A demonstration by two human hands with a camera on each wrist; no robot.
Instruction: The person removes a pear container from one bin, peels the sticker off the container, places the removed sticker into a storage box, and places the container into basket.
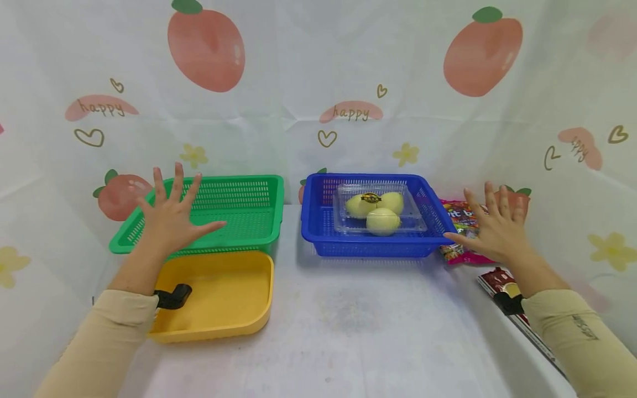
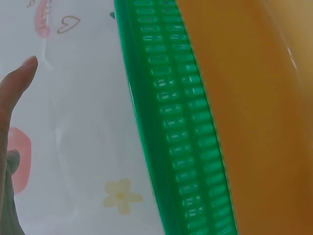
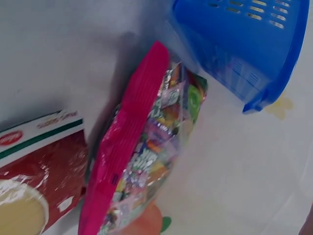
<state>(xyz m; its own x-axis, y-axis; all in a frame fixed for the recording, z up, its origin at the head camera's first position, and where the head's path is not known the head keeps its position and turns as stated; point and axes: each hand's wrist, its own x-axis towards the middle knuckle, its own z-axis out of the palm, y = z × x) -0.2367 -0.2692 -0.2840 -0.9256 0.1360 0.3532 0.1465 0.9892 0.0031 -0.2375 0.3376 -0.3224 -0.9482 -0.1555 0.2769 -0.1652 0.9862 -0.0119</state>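
Observation:
My left hand [image 1: 168, 221] is raised with its fingers spread, above the green basket [image 1: 276, 221] and the yellow tray [image 1: 224, 293]; it holds nothing. On the right, my other hand [image 1: 497, 226] is also spread and holds nothing, in front of a candy bag [image 1: 458, 218] and near the right end of the blue basket [image 1: 368, 249]. Inside the blue basket lies a clear plastic box [image 1: 415, 215] with three pale yellow-green fruits [image 1: 383, 221]. In the right wrist view the candy bag [image 3: 151, 142] shows a pink sealed edge; a fingertip peeks in at the right border.
A dark red packet [image 3: 54, 166] lies on the table at the right, beside the candy bag and partly behind the right wrist. A white cloth [image 1: 283, 61] with fruit prints hangs behind the baskets. The yellow tray stands in front of the green basket.

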